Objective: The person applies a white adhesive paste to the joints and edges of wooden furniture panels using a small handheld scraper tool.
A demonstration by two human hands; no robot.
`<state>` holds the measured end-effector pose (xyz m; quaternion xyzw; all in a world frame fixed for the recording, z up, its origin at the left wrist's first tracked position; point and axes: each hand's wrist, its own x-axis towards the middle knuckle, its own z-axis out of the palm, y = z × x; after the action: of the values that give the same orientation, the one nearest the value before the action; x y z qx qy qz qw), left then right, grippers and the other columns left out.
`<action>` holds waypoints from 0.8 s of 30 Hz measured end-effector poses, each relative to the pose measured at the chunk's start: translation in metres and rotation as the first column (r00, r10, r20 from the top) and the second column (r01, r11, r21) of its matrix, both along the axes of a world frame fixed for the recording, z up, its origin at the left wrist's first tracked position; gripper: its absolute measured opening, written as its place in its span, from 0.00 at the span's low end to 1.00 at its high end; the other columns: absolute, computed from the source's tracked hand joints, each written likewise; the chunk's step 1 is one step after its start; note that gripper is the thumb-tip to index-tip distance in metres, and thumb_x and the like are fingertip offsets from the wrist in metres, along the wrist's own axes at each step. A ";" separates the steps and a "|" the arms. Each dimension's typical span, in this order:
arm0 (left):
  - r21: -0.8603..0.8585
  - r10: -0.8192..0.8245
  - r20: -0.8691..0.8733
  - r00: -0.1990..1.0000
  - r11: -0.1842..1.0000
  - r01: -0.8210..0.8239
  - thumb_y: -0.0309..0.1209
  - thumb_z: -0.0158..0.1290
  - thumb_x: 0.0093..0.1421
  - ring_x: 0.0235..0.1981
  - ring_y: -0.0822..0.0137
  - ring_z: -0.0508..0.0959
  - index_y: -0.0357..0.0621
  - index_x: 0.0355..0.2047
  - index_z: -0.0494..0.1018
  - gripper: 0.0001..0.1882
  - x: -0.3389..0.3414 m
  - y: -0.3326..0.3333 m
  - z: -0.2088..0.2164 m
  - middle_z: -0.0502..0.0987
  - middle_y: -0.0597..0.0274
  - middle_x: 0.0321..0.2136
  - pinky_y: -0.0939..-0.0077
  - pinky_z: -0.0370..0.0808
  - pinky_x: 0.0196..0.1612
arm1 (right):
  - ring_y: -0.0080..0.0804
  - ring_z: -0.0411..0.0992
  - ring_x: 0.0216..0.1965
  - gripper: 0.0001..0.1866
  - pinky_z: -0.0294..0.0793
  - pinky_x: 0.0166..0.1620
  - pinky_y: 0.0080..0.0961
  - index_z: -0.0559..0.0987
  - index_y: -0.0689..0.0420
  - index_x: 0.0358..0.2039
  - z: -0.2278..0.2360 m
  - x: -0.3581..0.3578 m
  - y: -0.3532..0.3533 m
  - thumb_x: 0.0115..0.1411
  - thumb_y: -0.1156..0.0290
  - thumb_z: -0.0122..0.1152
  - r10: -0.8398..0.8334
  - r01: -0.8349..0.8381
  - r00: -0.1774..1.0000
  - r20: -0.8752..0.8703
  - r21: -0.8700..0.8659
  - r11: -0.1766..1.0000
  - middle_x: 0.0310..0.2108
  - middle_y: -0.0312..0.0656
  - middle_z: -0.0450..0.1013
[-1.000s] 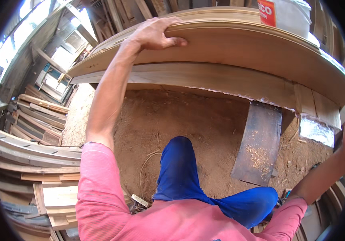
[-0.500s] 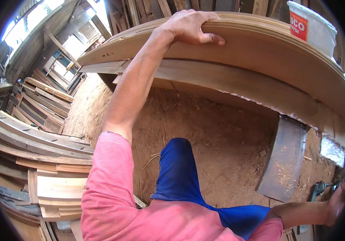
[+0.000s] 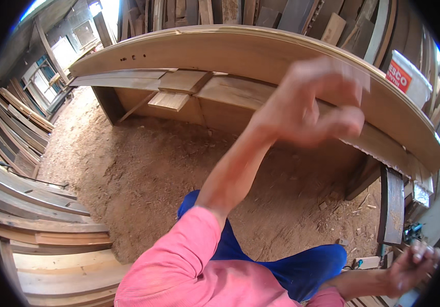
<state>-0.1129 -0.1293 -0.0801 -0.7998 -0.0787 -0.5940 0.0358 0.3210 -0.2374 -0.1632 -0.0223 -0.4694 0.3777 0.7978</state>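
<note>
My left hand is in the air before the long wooden panel. It is smeared by motion, but thumb and fingers stand apart with nothing visible between them. The panel rests on edge along a low wooden bench. Two short wood blocks lie on that bench, left of the middle. At the far right, low down, my right hand has its fingers curled together; what they hold, if anything, cannot be made out. Beside it are a dark flat board, leaning on the bench end, and a teal power tool.
A white bucket with a red label stands behind the panel at the right. Stacked planks fill the left side. More timber leans behind the panel. Sawdust covers the earth floor around my legs.
My left hand has come off the panel's top edge and swung right and nearer. The right hand's fingers have curled. The view has shifted, showing the blocks on the bench.
</note>
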 end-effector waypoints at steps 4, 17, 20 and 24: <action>-0.820 -0.460 -0.047 0.886 0.524 0.229 0.44 0.67 0.57 0.43 0.64 0.84 0.39 0.55 0.76 0.30 -0.081 -0.061 -0.082 0.83 0.55 0.40 0.68 0.79 0.48 | 0.30 0.75 0.47 0.16 0.79 0.36 0.27 0.77 0.54 0.54 -0.021 -0.128 0.022 0.67 0.77 0.62 0.146 -0.130 0.976 0.163 -0.101 0.986 0.47 0.35 0.77; -0.213 -0.166 0.894 0.415 0.657 0.723 0.50 0.55 0.68 0.39 0.58 0.83 0.37 0.62 0.67 0.33 -0.257 -0.094 -0.233 0.81 0.47 0.41 0.66 0.80 0.47 | 0.44 0.78 0.50 0.12 0.79 0.50 0.37 0.76 0.61 0.51 -0.097 -0.406 0.038 0.71 0.71 0.58 0.455 -0.416 0.879 0.145 -0.235 0.879 0.48 0.54 0.79; -0.248 -0.063 0.917 0.395 0.684 0.685 0.49 0.53 0.69 0.38 0.60 0.83 0.37 0.60 0.68 0.30 -0.268 -0.088 -0.243 0.81 0.49 0.40 0.67 0.80 0.45 | 0.38 0.78 0.49 0.13 0.77 0.52 0.32 0.78 0.62 0.47 -0.105 -0.430 0.040 0.64 0.76 0.67 0.333 -0.283 0.909 0.251 -0.212 0.935 0.50 0.50 0.78; -0.403 0.163 0.896 0.413 0.693 0.598 0.44 0.53 0.70 0.35 0.64 0.82 0.38 0.53 0.70 0.22 -0.276 -0.075 -0.261 0.82 0.52 0.38 0.68 0.80 0.43 | 0.28 0.75 0.45 0.19 0.73 0.50 0.23 0.79 0.62 0.48 -0.118 -0.456 0.043 0.57 0.82 0.73 0.209 -0.144 0.930 0.302 -0.224 0.964 0.49 0.45 0.77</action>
<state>-0.3893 -0.2039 -0.3407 -0.3199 -0.1801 -0.8440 -0.3910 -0.1354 -0.1947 -0.2809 -0.1205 -0.5540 0.4840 0.6666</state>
